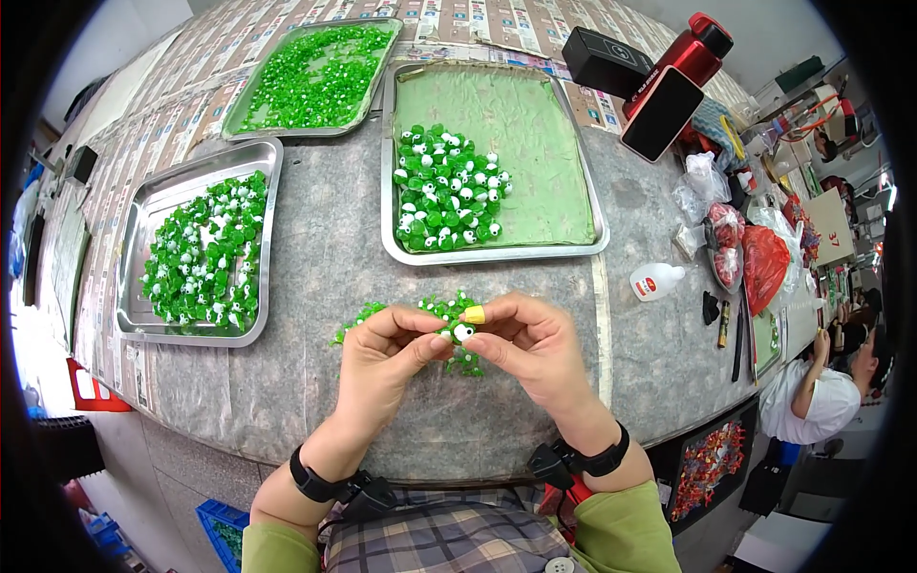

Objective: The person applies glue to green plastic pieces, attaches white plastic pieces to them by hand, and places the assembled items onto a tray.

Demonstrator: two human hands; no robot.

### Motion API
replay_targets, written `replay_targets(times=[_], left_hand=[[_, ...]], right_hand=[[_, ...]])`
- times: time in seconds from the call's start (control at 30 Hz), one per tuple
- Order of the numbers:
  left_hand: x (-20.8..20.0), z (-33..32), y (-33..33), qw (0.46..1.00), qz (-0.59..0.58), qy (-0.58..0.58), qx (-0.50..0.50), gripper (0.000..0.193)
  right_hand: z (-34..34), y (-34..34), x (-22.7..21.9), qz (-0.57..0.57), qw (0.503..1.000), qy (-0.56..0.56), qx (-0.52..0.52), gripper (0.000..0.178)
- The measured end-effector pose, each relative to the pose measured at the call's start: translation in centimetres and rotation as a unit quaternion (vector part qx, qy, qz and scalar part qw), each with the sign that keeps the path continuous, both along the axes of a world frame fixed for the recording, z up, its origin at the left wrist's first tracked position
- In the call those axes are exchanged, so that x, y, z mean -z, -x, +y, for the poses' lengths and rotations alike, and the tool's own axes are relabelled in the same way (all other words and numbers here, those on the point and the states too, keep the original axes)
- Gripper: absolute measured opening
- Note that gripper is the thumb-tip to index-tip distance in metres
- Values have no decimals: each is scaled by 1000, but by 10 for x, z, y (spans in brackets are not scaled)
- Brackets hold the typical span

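My left hand (pixel 377 363) and my right hand (pixel 540 358) meet over the near middle of the table, thumbs and forefingers pinched together. Between them is a small green-and-white plastic piece with a black dot like an eye (pixel 463 332). Both hands appear to grip it, though the fingertips hide part of it. A yellow finger cover (pixel 474 315) sits on my right forefinger. Loose small green pieces (pixel 468 365) lie on the table under and behind the hands. Beyond them, a green-lined metal tray (pixel 544 162) bears a heap of green-and-white pieces (pixel 444 191).
At left stands a metal tray (pixel 140 286) of similar pieces; behind it, another tray (pixel 371 115) holds small green parts. A white squeeze bottle (pixel 656 282), phone (pixel 662 113), red flask (pixel 690 53), black box (pixel 604 62) and red bag (pixel 767 267) stand or lie rightward. Another person (pixel 821 392) sits far right.
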State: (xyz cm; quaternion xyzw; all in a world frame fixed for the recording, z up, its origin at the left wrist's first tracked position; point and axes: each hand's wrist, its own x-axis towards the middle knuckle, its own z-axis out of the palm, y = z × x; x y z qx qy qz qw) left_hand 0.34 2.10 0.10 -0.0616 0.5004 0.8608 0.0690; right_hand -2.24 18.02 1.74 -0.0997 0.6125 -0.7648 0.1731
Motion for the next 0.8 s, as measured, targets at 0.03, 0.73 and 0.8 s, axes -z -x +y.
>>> replay_targets(times=[0.03,0.73,0.8], left_hand=[[-1,1,-1,1000,0,0,0,10],[-7,-3,1,892,220,394,-15,12],[-3,-4,2,972,115,194,-59,7]], right_hand=[[0,0,-1,0,1000,0,0,19],[4,7,-1,-101,993,23,-65,22],[6,9,1,-49,998,30,-1,19]])
